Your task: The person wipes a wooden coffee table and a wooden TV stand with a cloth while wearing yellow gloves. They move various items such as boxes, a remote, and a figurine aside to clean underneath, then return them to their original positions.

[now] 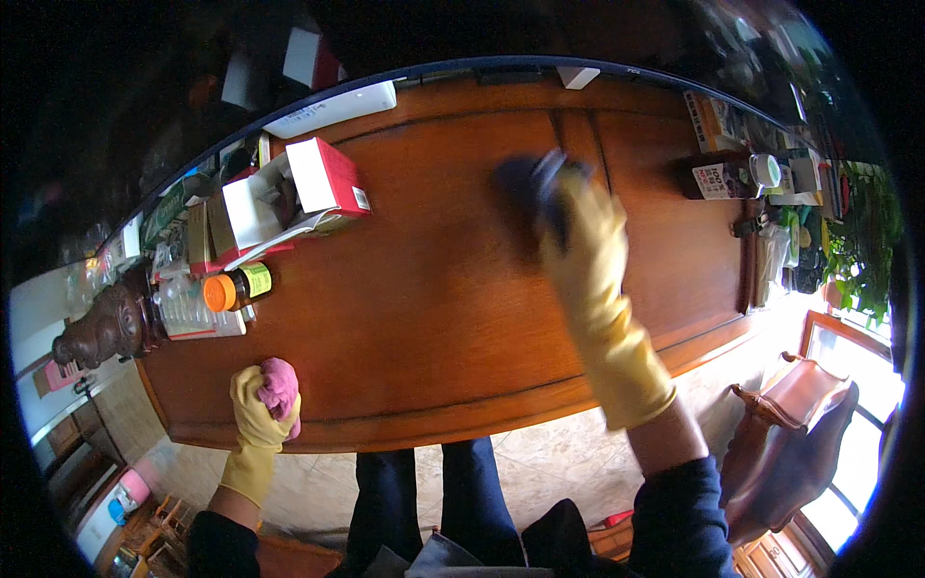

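Note:
Both of my hands wear yellow rubber gloves. My left hand [259, 408] grips a bunched pink cloth [279, 387] at the near left edge of a brown wooden cabinet top [433, 289]. Farther out, near the middle of that surface, my right hand [585, 224] is closed on a dark blue cloth-like item [524, 184]. Motion blurs this item, so its exact kind is unclear. It appears to lie against the wood, close to a dark groove.
At left are an opened red-and-white box [325, 177], an orange-capped bottle [246, 285] and a carved dark wood figure [108, 325]. A television [462, 36] spans the back. A dark juice bottle [726, 175] lies at right, near plants [860, 253]. A leather chair [795, 419] stands beyond.

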### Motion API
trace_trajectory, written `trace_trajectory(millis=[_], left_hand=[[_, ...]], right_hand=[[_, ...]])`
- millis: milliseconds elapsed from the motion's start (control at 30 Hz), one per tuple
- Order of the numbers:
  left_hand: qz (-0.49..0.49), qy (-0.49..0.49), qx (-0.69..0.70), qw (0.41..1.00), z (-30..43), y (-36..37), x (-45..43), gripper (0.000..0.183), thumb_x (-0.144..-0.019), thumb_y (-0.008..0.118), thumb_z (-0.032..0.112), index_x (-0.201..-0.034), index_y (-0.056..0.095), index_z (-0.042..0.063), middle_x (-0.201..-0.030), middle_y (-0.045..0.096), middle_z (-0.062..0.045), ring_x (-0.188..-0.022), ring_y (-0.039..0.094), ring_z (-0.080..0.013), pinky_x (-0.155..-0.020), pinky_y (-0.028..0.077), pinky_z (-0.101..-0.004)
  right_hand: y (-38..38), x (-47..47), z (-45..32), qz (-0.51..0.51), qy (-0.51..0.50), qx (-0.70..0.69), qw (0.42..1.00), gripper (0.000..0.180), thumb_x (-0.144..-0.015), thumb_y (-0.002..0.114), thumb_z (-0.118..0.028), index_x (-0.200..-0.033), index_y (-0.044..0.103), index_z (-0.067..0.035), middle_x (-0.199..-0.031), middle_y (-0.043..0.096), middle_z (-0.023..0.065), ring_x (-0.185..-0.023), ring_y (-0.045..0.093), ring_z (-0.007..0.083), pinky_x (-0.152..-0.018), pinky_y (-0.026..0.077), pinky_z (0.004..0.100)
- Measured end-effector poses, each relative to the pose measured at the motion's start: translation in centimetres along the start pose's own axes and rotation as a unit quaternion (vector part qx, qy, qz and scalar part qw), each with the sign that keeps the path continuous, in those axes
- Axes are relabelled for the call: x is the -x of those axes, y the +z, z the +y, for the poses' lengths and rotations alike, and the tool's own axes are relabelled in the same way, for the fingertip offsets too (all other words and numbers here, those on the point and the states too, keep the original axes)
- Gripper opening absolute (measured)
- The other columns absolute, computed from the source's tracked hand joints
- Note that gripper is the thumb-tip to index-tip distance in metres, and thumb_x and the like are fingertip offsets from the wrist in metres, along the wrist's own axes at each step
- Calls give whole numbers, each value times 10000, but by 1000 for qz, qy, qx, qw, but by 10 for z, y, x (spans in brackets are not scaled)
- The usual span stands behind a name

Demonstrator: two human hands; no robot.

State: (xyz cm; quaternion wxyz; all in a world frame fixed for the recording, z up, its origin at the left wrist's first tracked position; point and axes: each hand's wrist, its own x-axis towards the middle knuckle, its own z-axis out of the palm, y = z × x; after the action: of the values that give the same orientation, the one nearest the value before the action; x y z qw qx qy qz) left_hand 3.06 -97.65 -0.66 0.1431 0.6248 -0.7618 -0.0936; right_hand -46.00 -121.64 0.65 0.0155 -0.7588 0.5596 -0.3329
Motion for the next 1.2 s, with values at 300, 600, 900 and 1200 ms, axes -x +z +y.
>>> trace_trajectory(millis=[300,600,900,1200], left_hand=[[-7,-1,-8,1000,-4,6,3,583,-799,865,289,-1260,579,78,-1275,601,-197,-1166,591,-437,-1035,481,-572],[6,20,17,1000,0,9,-4,613,-771,887,237,-1273,576,73,-1264,615,-202,-1146,605,-448,-1018,487,-588],[15,13,-21,1000,4,4,-1,618,-759,913,266,-1237,558,102,-1255,585,-166,-1106,602,-435,-970,505,-580],[19,12,-1,1000,4,10,-3,579,-750,905,287,-1203,584,123,-1228,612,-136,-1097,617,-426,-970,503,-567]], right_hand=[[23,-116,50,50,59,11,997,387,-885,803,-69,-1255,703,-12,-1213,729,225,-1086,709,443,-945,588,467],[83,-126,36,-26,-163,191,968,654,-846,851,-200,-1459,625,-224,-1304,693,112,-1312,609,370,-1183,444,496],[25,-76,63,-128,35,75,988,712,-884,676,13,-1564,543,-149,-1485,623,240,-1326,618,459,-1083,534,522],[74,-92,19,-268,116,302,908,1044,-1011,393,-840,-1631,415,0,-1646,468,293,-1573,392,430,-1294,302,515]])
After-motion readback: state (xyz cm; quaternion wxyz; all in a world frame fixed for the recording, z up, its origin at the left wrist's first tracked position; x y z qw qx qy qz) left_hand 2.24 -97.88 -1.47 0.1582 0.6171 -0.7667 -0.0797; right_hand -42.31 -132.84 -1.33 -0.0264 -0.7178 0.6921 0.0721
